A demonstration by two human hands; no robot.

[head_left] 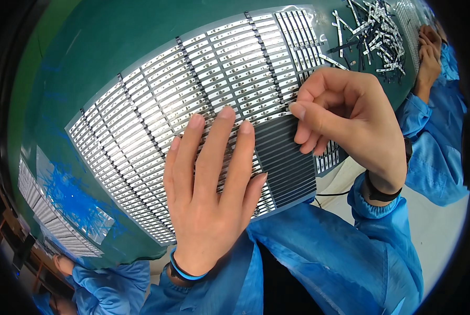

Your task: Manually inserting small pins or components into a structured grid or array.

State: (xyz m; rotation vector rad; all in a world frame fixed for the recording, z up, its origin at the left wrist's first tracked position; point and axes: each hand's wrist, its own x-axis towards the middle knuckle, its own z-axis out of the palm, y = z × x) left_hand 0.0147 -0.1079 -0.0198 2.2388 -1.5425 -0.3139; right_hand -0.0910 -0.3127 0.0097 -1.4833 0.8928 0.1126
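Note:
A large sheet (pixel 286 173) carries rows of narrow white LED strips (pixel 156 79), crossed by lines of black connectors. My left hand (pixel 209 184) lies on these rows, palm down, fingers stretched and spread apart. At the right end of the rows, my right hand (pixel 350 115) pinches thumb and forefinger together at the dark tip of one strip; most of what is between them is hidden. Just below those fingertips, a dark grey part of the sheet shows thin parallel lines and no white strips. Shorter strips (pixel 300 39) stand crosswise along the sheet's right edge.
A loose pile of LED strips (pixel 377 37) lies at the far right on the green table (pixel 114 31). Blue film scraps (pixel 75 194) and another sheet (pixel 61 220) are at the left. Co-workers in blue sleeves sit at right (pixel 434 142) and lower left (pixel 109 283).

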